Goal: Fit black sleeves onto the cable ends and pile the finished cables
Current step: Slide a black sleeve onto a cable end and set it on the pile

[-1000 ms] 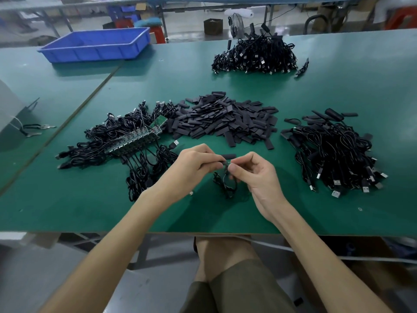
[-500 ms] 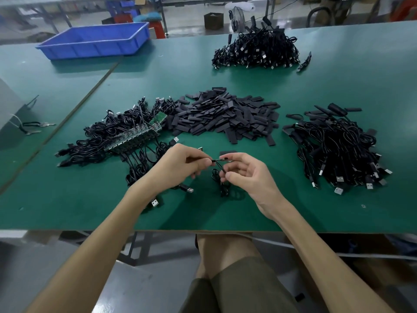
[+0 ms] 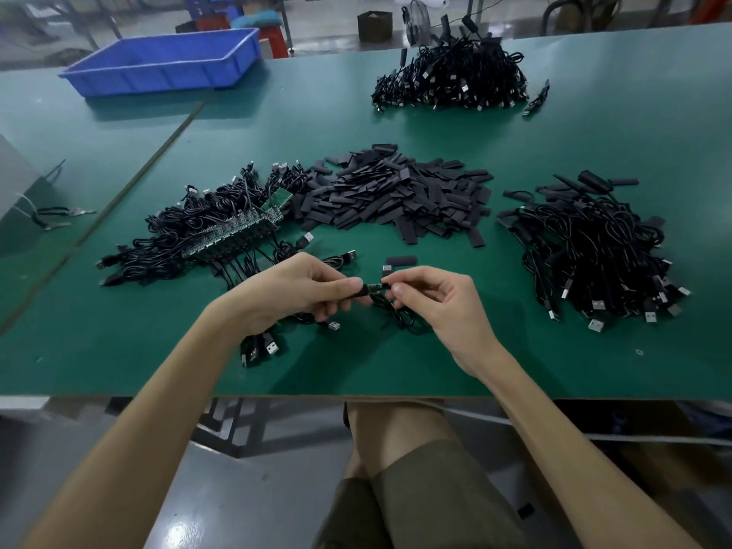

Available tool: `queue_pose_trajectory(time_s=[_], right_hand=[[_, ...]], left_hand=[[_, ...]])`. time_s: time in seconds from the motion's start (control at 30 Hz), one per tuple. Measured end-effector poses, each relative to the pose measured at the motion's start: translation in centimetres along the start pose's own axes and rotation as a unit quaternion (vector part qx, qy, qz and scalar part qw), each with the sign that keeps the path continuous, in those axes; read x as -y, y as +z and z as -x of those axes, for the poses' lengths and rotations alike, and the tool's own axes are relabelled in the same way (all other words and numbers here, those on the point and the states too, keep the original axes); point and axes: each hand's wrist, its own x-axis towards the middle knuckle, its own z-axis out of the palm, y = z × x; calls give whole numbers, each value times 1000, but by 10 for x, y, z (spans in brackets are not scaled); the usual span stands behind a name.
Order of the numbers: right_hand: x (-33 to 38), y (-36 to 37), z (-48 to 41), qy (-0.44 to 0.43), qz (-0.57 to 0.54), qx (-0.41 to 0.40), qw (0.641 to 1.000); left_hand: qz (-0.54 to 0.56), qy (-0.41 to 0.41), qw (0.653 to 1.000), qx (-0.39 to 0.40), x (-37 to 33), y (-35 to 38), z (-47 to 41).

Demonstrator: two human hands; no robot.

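Fingers [image 3: 340, 286] of left hand [image 3: 293, 295] pinch short black tubular sleeve [image 3: 363, 290]; right hand [image 3: 439, 311] fingers pinch end of thin black cable [image 3: 396, 317], just above green worktop [image 3: 495, 358], near heap of loose black sleeves [image 3: 396, 196]. Cable slack coils on worktop.

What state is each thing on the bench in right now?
Left hand: pinching the cable end.
Right hand: pinching the same cable end.
Cable end: held up between both hands; sleeve fit unclear.
Sleeve pile: loosely heaped.
Loose sleeve: lying flat, untouched.
Right cable pile: heaped, untouched.
Left cable pile: tangled heap.
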Motion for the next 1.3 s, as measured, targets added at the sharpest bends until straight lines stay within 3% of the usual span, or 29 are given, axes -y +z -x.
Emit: queue_pose_trajectory(time_s=[0.3, 0.6, 1.3], right_hand=[[-1, 1, 1, -5, 14, 9, 1000], [-5, 1, -2, 7, 12, 13, 1000], [-3, 4, 0, 1, 39, 45, 998]], left_hand=[[96, -94, 989, 68, 3, 5, 0], [137, -78, 980, 118, 6, 8, -2], [180, -85, 971, 136, 12, 16, -3]])
